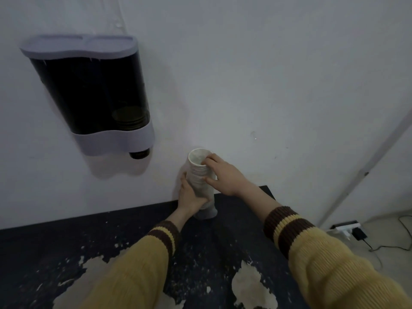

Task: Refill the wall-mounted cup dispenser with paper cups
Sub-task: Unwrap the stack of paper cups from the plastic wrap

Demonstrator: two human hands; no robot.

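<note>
A tall stack of white paper cups (200, 175) stands on the dark table (111, 237) against the wall, mouth up. My left hand (189, 196) wraps the lower part of the stack. My right hand (223, 173) pinches the upper cups, fingers at the rim and thumb lower on the side. The wall-mounted cup dispenser (89, 94) hangs up and to the left, with a dark see-through body, a pale lid that is closed and a pale base. A few cups show low in its right tube, one poking out below (139, 154).
The table's black top is worn, with pale patches of peeled paint (247, 284) near me. Its right edge ends by my right forearm. On the floor at the right lie a white power strip (346, 228) and cables. A pale conduit (367, 166) runs diagonally.
</note>
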